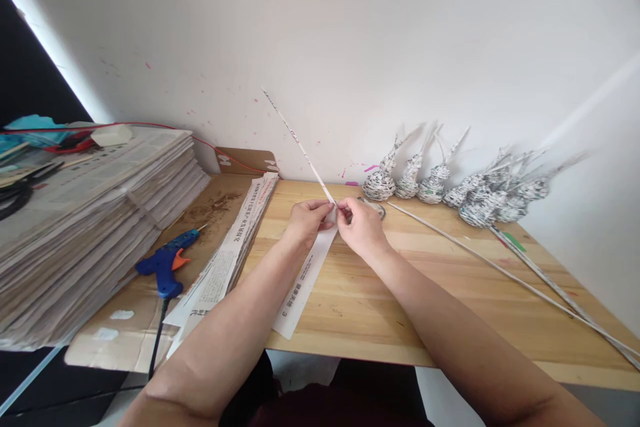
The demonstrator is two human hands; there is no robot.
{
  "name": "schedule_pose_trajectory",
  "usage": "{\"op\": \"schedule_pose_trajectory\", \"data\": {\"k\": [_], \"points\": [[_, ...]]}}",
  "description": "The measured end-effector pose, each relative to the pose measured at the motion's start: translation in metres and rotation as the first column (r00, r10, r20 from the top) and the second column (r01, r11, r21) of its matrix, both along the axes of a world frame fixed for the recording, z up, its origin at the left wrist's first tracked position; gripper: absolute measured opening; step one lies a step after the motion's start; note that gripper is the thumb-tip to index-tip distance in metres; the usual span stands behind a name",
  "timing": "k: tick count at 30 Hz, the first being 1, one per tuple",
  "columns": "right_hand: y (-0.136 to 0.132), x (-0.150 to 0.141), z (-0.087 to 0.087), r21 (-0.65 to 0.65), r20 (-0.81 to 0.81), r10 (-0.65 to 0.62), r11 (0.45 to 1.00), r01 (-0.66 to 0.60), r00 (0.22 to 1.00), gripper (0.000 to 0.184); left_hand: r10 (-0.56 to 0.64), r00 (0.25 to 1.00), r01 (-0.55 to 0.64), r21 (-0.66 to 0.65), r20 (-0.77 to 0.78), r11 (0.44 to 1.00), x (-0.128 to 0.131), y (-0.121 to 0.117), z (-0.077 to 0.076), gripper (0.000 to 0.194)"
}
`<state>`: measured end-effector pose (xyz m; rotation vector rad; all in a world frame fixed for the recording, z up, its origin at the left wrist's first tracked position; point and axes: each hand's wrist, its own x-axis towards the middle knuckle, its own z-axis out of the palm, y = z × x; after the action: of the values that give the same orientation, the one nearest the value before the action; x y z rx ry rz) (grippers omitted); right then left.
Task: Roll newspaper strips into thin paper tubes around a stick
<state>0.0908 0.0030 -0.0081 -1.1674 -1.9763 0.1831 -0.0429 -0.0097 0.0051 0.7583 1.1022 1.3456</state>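
A strip of newspaper [306, 287] slants up the wooden table, its lower end flat near the front edge. Its upper part is rolled into a thin paper stick [300, 145] that points up and left toward the wall. My left hand [311, 219] pinches the strip where flat paper turns into the roll. Close beside it, my right hand [359, 223] pinches the same spot with thumb and fingertips. A small round item [376, 207], partly hidden, lies just behind my right hand.
Several woven paper gourd shapes [379, 185] stand along the wall at right. Long paper sticks [480, 257] lie across the table's right side. At left are cut newspaper strips [235, 240], a blue glue gun [167, 263] on cardboard [120, 340], and a tall newspaper stack [100, 233].
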Motion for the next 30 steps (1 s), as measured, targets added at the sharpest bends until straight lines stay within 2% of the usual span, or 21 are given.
{"op": "schedule_pose_trajectory", "data": {"k": [5, 10, 15, 19, 25, 27, 30], "points": [[-0.005, -0.001, 0.001, 0.117, 0.185, -0.013, 0.993, -0.009, 0.983, 0.021, 0.039, 0.999, -0.039, -0.028, 0.001, 0.999, 0.001, 0.002, -0.002, 0.022], [-0.007, -0.001, 0.003, 0.164, 0.367, -0.028, 0.986, -0.035, 0.930, 0.024, 0.065, 0.998, -0.064, -0.052, 0.016, 0.997, 0.000, 0.004, -0.003, 0.018], [-0.006, 0.000, 0.003, 0.153, 0.402, -0.029, 0.988, -0.036, 0.915, 0.023, 0.041, 0.998, -0.037, -0.070, 0.053, 0.997, -0.002, 0.003, -0.003, 0.017], [-0.006, 0.000, 0.004, 0.136, 0.407, -0.021, 0.990, -0.038, 0.913, 0.024, 0.017, 0.996, -0.012, -0.050, 0.086, 0.999, -0.002, 0.004, -0.004, 0.028], [-0.005, 0.000, 0.002, 0.131, 0.353, 0.051, 0.986, -0.103, 0.934, 0.033, 0.085, 0.993, -0.081, -0.054, 0.086, 0.995, -0.003, 0.009, -0.011, 0.029], [-0.003, -0.001, -0.001, 0.095, 0.253, 0.098, 0.988, -0.126, 0.962, 0.035, 0.086, 0.995, -0.083, -0.039, 0.058, 0.996, -0.005, 0.010, -0.010, 0.029], [0.002, -0.001, -0.005, -0.051, -0.029, 0.148, 0.988, -0.149, 0.989, 0.029, 0.108, 0.994, -0.109, -0.024, -0.009, 0.994, -0.008, 0.010, -0.008, 0.029]]}}
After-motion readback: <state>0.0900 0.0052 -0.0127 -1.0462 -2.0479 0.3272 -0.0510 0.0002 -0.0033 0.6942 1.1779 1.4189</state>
